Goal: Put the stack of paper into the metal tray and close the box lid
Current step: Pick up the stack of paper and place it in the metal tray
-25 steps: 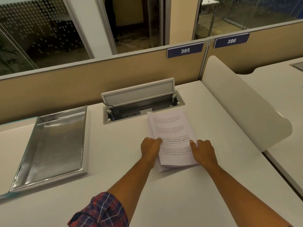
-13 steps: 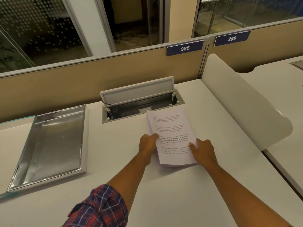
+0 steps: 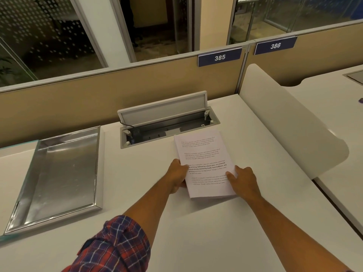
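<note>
A stack of printed white paper [image 3: 204,154] lies on the white desk, just in front of the recessed cable box [image 3: 169,130]. The box's grey lid [image 3: 163,112] stands raised at the back. My left hand [image 3: 177,176] grips the stack's left edge, fingers tucked under it. My right hand [image 3: 242,180] clasps the right edge near the bottom corner. The near end of the stack looks slightly lifted. The shiny metal tray [image 3: 59,173] sits empty at the left of the desk.
A tan partition [image 3: 98,107] with number plates 385 [image 3: 219,57] and 386 runs along the back. A curved white divider panel [image 3: 290,122] borders the desk on the right. A black cable comes out of the box's left end.
Both hands have shifted from resting on top of the sheets to gripping the stack's side edges. The sheets, fanned apart before, are now squared into one neat pile.
</note>
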Available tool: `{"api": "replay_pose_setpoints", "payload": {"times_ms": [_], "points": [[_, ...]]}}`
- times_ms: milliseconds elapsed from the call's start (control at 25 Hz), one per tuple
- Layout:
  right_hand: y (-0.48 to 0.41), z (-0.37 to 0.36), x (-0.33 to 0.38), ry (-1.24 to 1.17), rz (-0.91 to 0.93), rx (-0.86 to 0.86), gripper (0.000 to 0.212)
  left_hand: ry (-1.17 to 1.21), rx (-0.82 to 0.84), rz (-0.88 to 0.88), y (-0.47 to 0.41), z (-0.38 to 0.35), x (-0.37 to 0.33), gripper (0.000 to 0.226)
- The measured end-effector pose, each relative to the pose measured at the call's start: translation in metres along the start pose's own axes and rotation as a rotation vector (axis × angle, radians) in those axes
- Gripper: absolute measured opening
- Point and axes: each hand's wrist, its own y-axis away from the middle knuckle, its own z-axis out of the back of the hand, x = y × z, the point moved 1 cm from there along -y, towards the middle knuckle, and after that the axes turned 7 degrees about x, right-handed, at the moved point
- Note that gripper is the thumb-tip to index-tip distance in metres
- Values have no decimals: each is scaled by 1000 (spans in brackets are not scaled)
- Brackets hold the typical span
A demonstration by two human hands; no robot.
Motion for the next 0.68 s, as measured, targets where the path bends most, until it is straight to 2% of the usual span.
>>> {"api": "replay_pose_setpoints", "payload": {"times_ms": [120,240,400,440,560,680], "points": [[-2,6,2,-76,10,44,39,-94,-49,-82,12,0,0,26],[-1,20,15,-271,-12,66,44,-105,-39,-196,36,10,6,30],[15,26,45,-771,-8,273,41,-90,6,-298,87,43,25,32],[22,25,55,-820,20,327,39,-90,5,-313,100,53,30,33],[49,16,93,-808,121,357,32,-116,-64,-331,137,86,43,35],[79,-5,132,-695,222,268,30,-180,-194,-362,166,117,54,30]]}}
